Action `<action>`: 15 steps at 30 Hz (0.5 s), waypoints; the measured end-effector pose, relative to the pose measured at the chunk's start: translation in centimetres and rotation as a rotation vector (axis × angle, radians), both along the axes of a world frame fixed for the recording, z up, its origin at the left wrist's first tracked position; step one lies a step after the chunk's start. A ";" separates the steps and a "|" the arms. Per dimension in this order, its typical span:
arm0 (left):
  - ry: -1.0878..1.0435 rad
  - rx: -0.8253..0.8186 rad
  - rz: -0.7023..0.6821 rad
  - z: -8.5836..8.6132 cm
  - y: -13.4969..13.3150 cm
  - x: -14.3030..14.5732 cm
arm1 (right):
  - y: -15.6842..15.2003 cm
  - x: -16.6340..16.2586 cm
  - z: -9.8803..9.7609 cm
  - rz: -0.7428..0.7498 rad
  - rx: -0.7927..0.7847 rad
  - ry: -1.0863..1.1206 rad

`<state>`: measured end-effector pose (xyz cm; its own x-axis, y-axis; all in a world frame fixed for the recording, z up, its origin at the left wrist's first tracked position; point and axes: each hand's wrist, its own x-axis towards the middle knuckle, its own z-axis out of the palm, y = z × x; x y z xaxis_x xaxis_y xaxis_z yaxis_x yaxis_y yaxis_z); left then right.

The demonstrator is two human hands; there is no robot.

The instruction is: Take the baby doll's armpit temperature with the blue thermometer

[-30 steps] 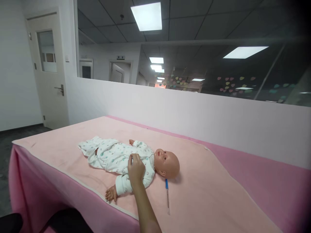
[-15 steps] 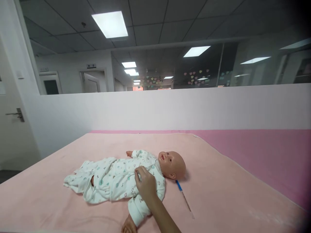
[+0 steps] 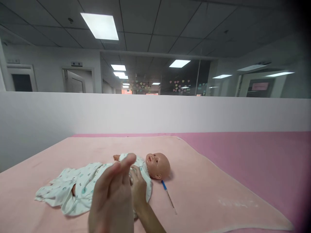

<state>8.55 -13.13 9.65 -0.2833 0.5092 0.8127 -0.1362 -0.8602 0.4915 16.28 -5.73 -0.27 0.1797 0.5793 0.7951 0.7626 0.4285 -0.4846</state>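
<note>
A baby doll point(image 3: 158, 165) lies on its back, head to the right, dressed in a white printed baby outfit point(image 3: 84, 181). On the doll's chest, my right hand point(image 3: 140, 189) has its fingers bent and closed at the outfit's front; my left hand partly hides the fingertips. My left hand point(image 3: 113, 197) is large and slightly blurred close to the camera, fingers stretched out, with nothing seen in it. It covers the doll's near arm and part of its trunk. A thin thermometer-like stick with a blue end point(image 3: 164, 185) lies beside the doll's head.
The doll lies on a peach-coloured cloth point(image 3: 206, 191) spread over a pink surface point(image 3: 255, 158). Behind stands a low white wall point(image 3: 155, 113) with glass above it. Faint whitish marks point(image 3: 238, 203) show on the cloth at the right.
My left hand has come into view from below, in front of the doll. My right hand stays at the doll's chest. The view has turned a little to the right.
</note>
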 end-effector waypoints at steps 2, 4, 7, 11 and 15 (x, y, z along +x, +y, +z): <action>-0.027 0.022 -0.027 0.0 1.8 1.5 | -1.6 1.2 -0.8 -0.062 -0.041 0.085; 0.061 -0.037 0.000 -0.9 4.8 2.8 | -3.4 3.5 -2.5 -0.112 -0.090 0.155; 0.345 -0.150 0.097 -3.5 10.1 3.7 | -5.7 8.6 -5.6 -0.316 -0.102 0.084; 0.537 -0.182 0.154 -6.9 14.3 3.7 | -7.3 14.1 -7.7 -0.567 -0.134 -0.286; 0.584 -0.158 0.126 -7.7 14.4 3.4 | -8.3 14.8 -6.8 -0.611 -0.223 -0.415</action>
<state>11.99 1.22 1.94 0.1199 0.6276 0.7693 0.2918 -0.7629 0.5769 31.11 -13.99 -7.06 0.2318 0.6276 0.7432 0.9705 -0.2013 -0.1327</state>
